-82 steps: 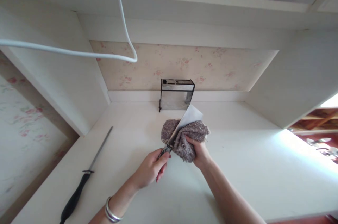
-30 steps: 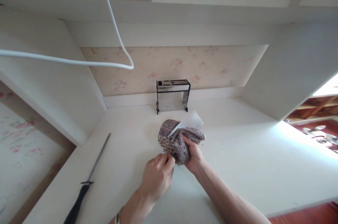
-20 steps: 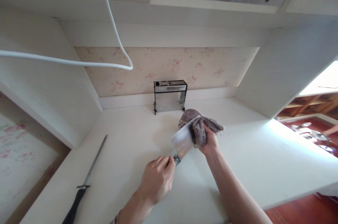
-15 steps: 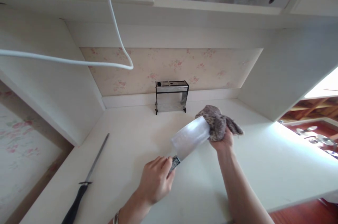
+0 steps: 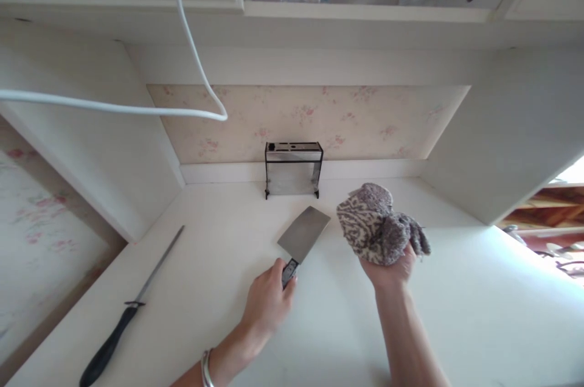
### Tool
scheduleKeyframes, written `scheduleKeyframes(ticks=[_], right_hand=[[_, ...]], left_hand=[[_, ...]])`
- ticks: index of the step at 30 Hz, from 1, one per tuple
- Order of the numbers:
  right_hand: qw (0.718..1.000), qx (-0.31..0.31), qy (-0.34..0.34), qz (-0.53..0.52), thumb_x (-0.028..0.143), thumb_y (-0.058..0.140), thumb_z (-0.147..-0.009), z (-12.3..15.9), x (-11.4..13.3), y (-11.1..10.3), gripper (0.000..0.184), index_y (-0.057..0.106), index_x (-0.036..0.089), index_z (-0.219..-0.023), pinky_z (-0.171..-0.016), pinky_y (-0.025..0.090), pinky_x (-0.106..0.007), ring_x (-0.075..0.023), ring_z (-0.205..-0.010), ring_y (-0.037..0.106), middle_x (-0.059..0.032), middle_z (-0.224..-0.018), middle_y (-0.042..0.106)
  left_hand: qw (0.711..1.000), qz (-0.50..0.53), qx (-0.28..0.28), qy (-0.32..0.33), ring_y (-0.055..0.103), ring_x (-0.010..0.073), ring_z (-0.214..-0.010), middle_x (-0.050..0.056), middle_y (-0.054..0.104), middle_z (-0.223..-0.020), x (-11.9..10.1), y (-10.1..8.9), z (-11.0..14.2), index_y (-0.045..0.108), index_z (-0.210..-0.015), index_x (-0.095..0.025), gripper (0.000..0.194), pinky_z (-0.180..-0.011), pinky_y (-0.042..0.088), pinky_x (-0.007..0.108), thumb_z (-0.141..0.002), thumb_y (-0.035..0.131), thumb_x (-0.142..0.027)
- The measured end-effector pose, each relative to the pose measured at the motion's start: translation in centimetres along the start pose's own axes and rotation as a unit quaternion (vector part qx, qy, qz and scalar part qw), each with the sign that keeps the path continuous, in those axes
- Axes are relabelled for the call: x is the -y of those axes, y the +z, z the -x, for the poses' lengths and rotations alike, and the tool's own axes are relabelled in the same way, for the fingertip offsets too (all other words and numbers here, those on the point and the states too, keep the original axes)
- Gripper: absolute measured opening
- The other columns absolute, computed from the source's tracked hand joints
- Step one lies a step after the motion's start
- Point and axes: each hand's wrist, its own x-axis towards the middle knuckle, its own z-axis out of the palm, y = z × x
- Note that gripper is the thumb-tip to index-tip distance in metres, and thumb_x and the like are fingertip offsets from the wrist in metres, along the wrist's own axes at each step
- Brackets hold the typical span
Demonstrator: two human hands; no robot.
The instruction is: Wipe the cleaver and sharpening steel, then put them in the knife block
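Note:
My left hand (image 5: 269,297) is closed around the dark patterned handle of a cleaver (image 5: 304,233). Its broad grey blade points up and to the right, above the white counter. On the right, my right hand (image 5: 396,266) grips a bunched brown-and-cream patterned cloth (image 5: 371,223); the cloth covers most of the fingers. A gap separates the blade from the cloth. Behind the blade, against the back wall, stands a knife block (image 5: 294,169) with a black frame, clear sides and slots in its top. A sharpening steel (image 5: 132,308) with a black handle lies on the counter at the left.
The white counter (image 5: 219,216) is closed in by side panels and an overhead cabinet (image 5: 365,13) holding several bottles. A white cable (image 5: 201,64) hangs in front at the upper left. Beyond the right panel, wooden shelving (image 5: 547,207) shows.
The cloth and the cleaver blade have come apart. The blade has swung to the left and turned more upright, while my right hand with the cloth has shifted slightly to the right.

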Motion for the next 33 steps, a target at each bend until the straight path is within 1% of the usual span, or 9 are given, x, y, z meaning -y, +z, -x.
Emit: scheduleKeyframes(ticks=[6, 11, 15, 19, 22, 25, 29, 31, 33], right_hand=[[0.997, -0.003, 0.072, 0.014, 0.036, 0.052, -0.078, 1.3, -1.3, 1.0, 0.024, 0.070, 0.024, -0.089, -0.089, 0.050, -0.044, -0.0212, -0.096, 0.066, -0.0006, -0.089, 0.073], [0.995, -0.004, 0.099, 0.013, 0.035, 0.054, -0.077, 1.8, -1.7, 1.2, 0.022, 0.070, 0.025, -0.089, -0.087, 0.052, -0.043, -0.0216, -0.094, 0.067, -0.0003, -0.088, 0.073], [0.994, 0.000, 0.110, 0.021, 0.035, 0.055, -0.078, 2.0, -2.0, 1.3, 0.021, 0.069, 0.024, -0.089, -0.088, 0.052, -0.042, -0.0206, -0.089, 0.068, -0.0003, -0.086, 0.073], [0.993, 0.010, 0.114, 0.040, 0.036, 0.057, -0.077, 1.8, -2.4, 0.9, 0.021, 0.069, 0.023, -0.089, -0.089, 0.051, -0.042, -0.0206, -0.088, 0.068, -0.0005, -0.087, 0.073], [0.992, 0.019, 0.118, 0.048, 0.037, 0.058, -0.077, 1.4, -2.7, 0.3, 0.022, 0.069, 0.022, -0.091, -0.089, 0.052, -0.042, -0.0212, -0.089, 0.068, -0.0008, -0.091, 0.073], [0.991, 0.039, 0.122, 0.043, 0.036, 0.058, -0.078, 1.1, -2.9, 0.0, 0.023, 0.069, 0.022, -0.092, -0.090, 0.051, -0.042, -0.0216, -0.093, 0.067, -0.0009, -0.093, 0.073], [0.991, 0.074, 0.106, 0.026, 0.033, 0.057, -0.079, 0.9, -2.8, 0.0, 0.021, 0.068, 0.024, -0.094, -0.094, 0.049, -0.042, -0.0210, -0.099, 0.066, 0.0003, -0.095, 0.073], [0.990, 0.099, 0.099, 0.026, 0.033, 0.056, -0.079, 1.2, -2.6, 0.2, 0.021, 0.068, 0.025, -0.093, -0.095, 0.048, -0.043, -0.0208, -0.100, 0.065, 0.0005, -0.096, 0.072], [0.986, 0.121, 0.110, 0.039, 0.034, 0.057, -0.076, 1.7, -2.5, 0.2, 0.020, 0.069, 0.025, -0.090, -0.096, 0.047, -0.044, -0.0216, -0.099, 0.065, 0.0001, -0.095, 0.072]], left_hand=[[0.996, -0.086, 0.016, -0.007, 0.066, 0.0268, -0.080, 0.009, 0.070, -0.088, -0.4, 0.9, -0.5, 0.049, -0.096, -0.021, 0.019, -0.065, 0.038, 0.031, -0.091, 0.042, -0.038], [0.982, -0.187, 0.022, -0.005, 0.066, 0.0307, -0.075, 0.013, 0.070, -0.082, -1.7, 0.5, -0.8, 0.056, -0.097, -0.019, 0.028, -0.064, 0.040, 0.035, -0.089, 0.040, -0.041], [0.970, -0.235, 0.061, 0.026, 0.066, 0.0312, -0.077, 0.014, 0.071, -0.081, -3.2, 0.1, -1.3, 0.065, -0.087, -0.019, 0.029, -0.066, 0.042, 0.036, -0.084, 0.047, -0.041], [0.968, -0.221, 0.094, 0.073, 0.066, 0.0299, -0.077, 0.016, 0.071, -0.081, -4.8, 1.0, -1.2, 0.071, -0.080, -0.017, 0.027, -0.066, 0.043, 0.036, -0.081, 0.050, -0.033], [0.973, -0.183, 0.096, 0.100, 0.066, 0.0285, -0.073, 0.016, 0.070, -0.078, -5.9, 2.2, -0.6, 0.072, -0.079, -0.016, 0.028, -0.066, 0.043, 0.035, -0.082, 0.051, -0.035], [0.980, -0.136, 0.098, 0.106, 0.065, 0.0283, -0.071, 0.017, 0.070, -0.076, -6.6, 3.2, -0.1, 0.072, -0.079, -0.016, 0.036, -0.064, 0.043, 0.035, -0.084, 0.050, -0.044], [0.987, 0.007, 0.141, 0.080, 0.063, 0.0258, -0.067, 0.013, 0.067, -0.068, -6.5, 2.9, -0.4, 0.070, -0.072, -0.017, 0.051, -0.063, 0.042, 0.034, -0.083, 0.046, -0.060], [0.963, 0.161, 0.216, 0.034, 0.058, 0.0196, -0.055, 0.007, 0.063, -0.061, -5.9, 2.0, -1.1, 0.069, -0.074, -0.017, 0.054, -0.058, 0.042, 0.031, -0.081, 0.046, -0.065], [0.892, 0.360, 0.271, -0.027, 0.054, 0.0142, -0.050, 0.005, 0.064, -0.069, -5.0, 0.6, -1.8, 0.067, -0.088, -0.017, 0.054, -0.053, 0.042, 0.028, -0.082, 0.045, -0.066]])
